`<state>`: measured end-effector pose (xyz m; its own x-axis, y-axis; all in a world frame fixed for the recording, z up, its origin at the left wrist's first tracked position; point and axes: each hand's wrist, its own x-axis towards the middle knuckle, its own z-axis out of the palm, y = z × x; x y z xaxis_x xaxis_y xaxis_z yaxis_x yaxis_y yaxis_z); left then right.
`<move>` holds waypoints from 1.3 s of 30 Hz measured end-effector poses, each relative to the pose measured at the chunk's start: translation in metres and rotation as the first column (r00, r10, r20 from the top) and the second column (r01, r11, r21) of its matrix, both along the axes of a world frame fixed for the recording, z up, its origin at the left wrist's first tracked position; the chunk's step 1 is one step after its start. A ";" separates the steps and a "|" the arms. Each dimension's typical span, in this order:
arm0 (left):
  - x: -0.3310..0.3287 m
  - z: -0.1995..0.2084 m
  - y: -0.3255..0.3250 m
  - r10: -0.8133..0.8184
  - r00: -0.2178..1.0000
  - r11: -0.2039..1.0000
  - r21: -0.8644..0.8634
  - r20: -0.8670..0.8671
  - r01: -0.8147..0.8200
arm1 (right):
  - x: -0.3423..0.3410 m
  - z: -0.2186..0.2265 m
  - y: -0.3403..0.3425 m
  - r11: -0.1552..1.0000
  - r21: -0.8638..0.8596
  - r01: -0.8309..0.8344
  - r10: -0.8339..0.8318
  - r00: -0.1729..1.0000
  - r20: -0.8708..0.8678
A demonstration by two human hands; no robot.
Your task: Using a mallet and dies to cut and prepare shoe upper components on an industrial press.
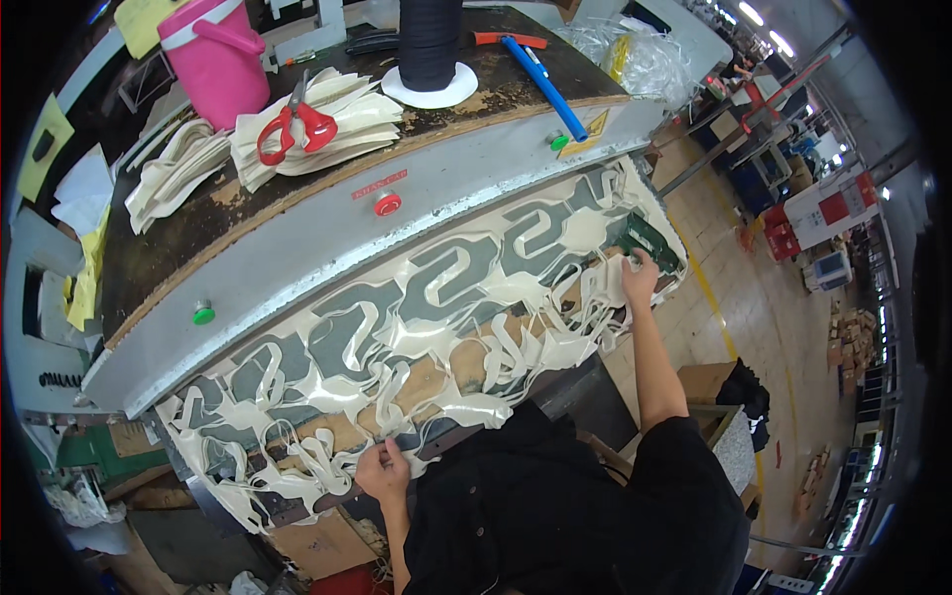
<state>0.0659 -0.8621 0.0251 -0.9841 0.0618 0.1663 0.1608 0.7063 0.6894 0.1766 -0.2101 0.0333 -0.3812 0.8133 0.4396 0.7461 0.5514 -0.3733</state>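
A cream sheet [426, 337] with winding cut-outs lies across the long bench, its loose strips hanging in loops along the near edge. At that near edge, left of my body, my left hand [384, 472] has its fingertips pinched together on the sheet's strips. My right hand [640, 279] reaches to the bench's right end. Its fingers curl against a dark green frame-like piece [651, 238], which looks like a cutting die lying on the sheet. Part of that grip is hidden by the hand itself.
Behind the sheet runs a grey machine beam with a red button [387, 204] and green buttons [203, 312]. On its top sit red-handled scissors [297, 132], stacked cream pieces [327, 119], a black spool [429, 45], a blue-handled hammer [543, 84] and a pink jug [215, 64].
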 end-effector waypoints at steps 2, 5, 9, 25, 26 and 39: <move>0.015 -0.007 -0.005 0.005 0.999 1.000 -0.013 -0.048 -0.006 | 0.008 -0.006 0.011 0.928 -0.137 0.346 -0.327 0.934 0.141; 0.002 -0.045 -0.017 -0.001 0.995 1.000 0.009 -0.101 0.001 | -0.001 -0.039 -0.004 0.905 0.095 0.415 -0.424 0.899 0.111; 0.003 -0.075 -0.014 0.005 0.992 1.000 0.004 -0.123 -0.005 | 0.014 -0.066 -0.005 0.871 -0.119 0.477 -0.482 0.876 -0.010; -0.006 -0.089 -0.029 -0.004 0.981 1.000 -0.024 -0.192 0.000 | 0.025 -0.103 -0.023 0.900 0.071 0.431 -0.432 0.902 0.001; -0.007 -0.087 -0.028 -0.007 0.980 1.000 -0.019 -0.198 0.004 | 0.024 -0.101 -0.027 0.897 0.163 0.410 -0.417 0.909 0.008; -0.006 -0.078 -0.032 -0.034 0.980 0.999 -0.001 -0.196 0.035 | -0.157 -0.070 -0.095 0.977 0.066 -0.201 0.210 0.957 -0.202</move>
